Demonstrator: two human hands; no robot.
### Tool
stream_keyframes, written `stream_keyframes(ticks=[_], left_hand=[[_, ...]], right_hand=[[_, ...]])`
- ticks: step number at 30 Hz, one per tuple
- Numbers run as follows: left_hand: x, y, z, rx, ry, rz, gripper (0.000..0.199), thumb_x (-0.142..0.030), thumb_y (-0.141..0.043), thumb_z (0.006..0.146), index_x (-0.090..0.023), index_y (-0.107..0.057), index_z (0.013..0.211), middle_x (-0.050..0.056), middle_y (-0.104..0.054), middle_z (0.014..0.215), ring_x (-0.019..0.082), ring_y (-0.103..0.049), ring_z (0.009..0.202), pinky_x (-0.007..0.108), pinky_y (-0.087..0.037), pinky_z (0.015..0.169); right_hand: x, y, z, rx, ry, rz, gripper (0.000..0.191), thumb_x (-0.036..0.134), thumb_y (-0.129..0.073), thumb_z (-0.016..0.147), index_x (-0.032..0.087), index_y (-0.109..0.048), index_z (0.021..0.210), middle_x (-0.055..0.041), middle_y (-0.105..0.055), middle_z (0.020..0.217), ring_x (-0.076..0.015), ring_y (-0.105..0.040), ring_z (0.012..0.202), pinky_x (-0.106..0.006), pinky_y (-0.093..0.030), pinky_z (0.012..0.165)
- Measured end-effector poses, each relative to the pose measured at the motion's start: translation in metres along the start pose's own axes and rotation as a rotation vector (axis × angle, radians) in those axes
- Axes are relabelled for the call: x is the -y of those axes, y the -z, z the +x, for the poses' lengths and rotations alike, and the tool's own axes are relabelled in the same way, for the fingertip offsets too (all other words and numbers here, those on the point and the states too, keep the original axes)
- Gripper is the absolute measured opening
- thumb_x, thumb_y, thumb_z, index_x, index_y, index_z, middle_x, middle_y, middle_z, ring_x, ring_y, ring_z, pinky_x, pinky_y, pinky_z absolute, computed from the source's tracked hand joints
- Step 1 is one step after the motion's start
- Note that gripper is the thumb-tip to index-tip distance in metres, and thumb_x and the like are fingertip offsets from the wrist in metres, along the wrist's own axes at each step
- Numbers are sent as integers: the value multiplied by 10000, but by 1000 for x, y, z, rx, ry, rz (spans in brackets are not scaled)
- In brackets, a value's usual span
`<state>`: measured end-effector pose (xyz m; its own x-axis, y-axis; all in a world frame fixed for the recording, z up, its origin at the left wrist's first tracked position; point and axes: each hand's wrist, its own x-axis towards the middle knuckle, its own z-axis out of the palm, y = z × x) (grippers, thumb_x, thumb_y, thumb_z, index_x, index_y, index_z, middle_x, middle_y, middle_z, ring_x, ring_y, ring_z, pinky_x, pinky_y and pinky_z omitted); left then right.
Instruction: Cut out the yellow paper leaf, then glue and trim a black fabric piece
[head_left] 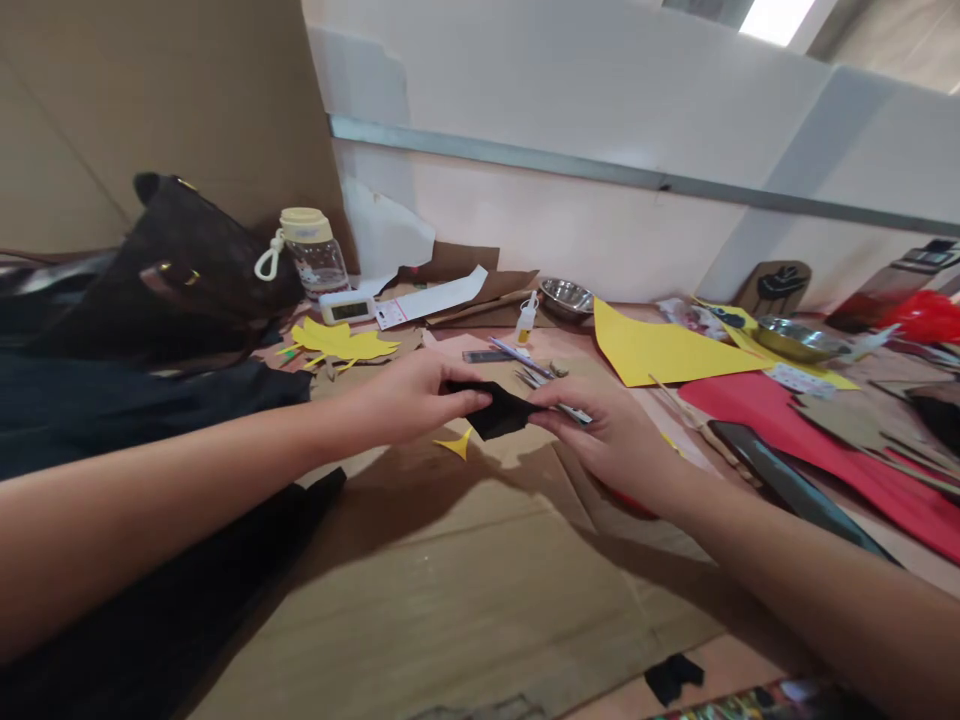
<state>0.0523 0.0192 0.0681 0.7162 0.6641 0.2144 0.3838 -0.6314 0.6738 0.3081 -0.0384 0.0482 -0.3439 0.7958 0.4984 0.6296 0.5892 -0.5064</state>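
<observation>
A small black piece (499,412) is held up between both hands above the brown cardboard (450,590). My left hand (412,398) grips its left side, thumb on top. At its right corner, my right hand (592,430) pinches it between thumb and finger. Metal scissors or tweezers (534,379) lie partly behind my right hand; which of these they are I cannot tell. Just below the black piece, a small yellow scrap (456,444) rests on the cardboard.
Yellow leaf-like cutouts (341,342), a clear bottle (315,260), a glue bottle (526,320) and a metal bowl (566,298) stand or lie at the back. Yellow sheet (660,350) and red sheet (817,440) lie right. A dark bag (202,270) is left.
</observation>
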Motion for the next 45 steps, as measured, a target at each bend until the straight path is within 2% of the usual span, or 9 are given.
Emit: stream_keyframes(ticks=[4,9,14,17,20,26,34,42,45], left_hand=[[5,-15,-22,-175,42,-122,301,-377,-593,964,-216,-832,1051,23,-854,1033,217,-757,907,280,-574,799],[17,-22,-35,-187,221,-304,269,-437,-664,923,-215,-813,951,3,-805,795,188,-704,684,253,-541,606],[28,-23,-34,-295,291,-388,272,-469,-718,905,-219,-735,1014,1,-772,827,158,-656,596,241,-498,498],[30,-27,-34,-416,179,-314,266,-374,-724,918,-228,-714,1139,32,-802,1023,198,-749,845,278,-604,710],[29,-33,-39,-481,4,-208,237,-257,-673,969,-247,-714,1203,38,-800,1170,200,-747,1055,297,-599,924],[25,-41,-50,-430,-253,-76,316,-58,-488,1011,-244,-685,1173,34,-790,1140,137,-745,1012,225,-582,877],[20,-35,-48,-396,-182,-85,151,-277,-738,949,-215,-760,1085,66,-790,1092,203,-741,1021,299,-570,942],[29,-36,-45,-367,35,-102,403,-321,-651,953,-267,-677,1352,32,-780,1078,219,-739,1011,340,-583,958],[27,-34,-45,-357,25,-98,306,-323,-595,986,-250,-730,1251,54,-792,1165,238,-732,1088,344,-573,991]], right_hand=[[2,-8,1,72,-180,229,219,347,-653,981,224,-760,1127,-61,-803,1030,-220,-745,952,-345,-601,831],[8,-27,16,240,-341,450,359,368,-787,858,216,-706,1173,-31,-751,928,-203,-712,876,-330,-573,783],[3,-48,20,163,-365,665,456,602,-659,978,224,-594,1225,-26,-685,870,-197,-674,812,-333,-558,735],[-2,-56,11,110,-282,743,656,660,-815,851,275,-530,1299,-65,-682,1111,-228,-675,1063,-353,-572,896],[-2,-59,1,94,-315,808,573,630,-809,879,299,-567,1279,-61,-678,1217,-210,-663,1146,-327,-553,961],[6,-57,0,234,-566,1048,564,643,-816,863,258,-639,1235,-29,-729,983,-137,-674,743,-244,-556,662],[5,-53,5,227,-563,645,325,535,-771,885,219,-762,959,10,-659,746,-118,-517,564,-224,-391,488],[9,-45,14,174,-380,454,194,393,-694,903,223,-768,963,-22,-763,897,-191,-669,798,-304,-521,738],[5,-43,17,139,-366,412,198,409,-693,903,222,-754,922,-24,-760,869,-198,-673,788,-320,-526,737]])
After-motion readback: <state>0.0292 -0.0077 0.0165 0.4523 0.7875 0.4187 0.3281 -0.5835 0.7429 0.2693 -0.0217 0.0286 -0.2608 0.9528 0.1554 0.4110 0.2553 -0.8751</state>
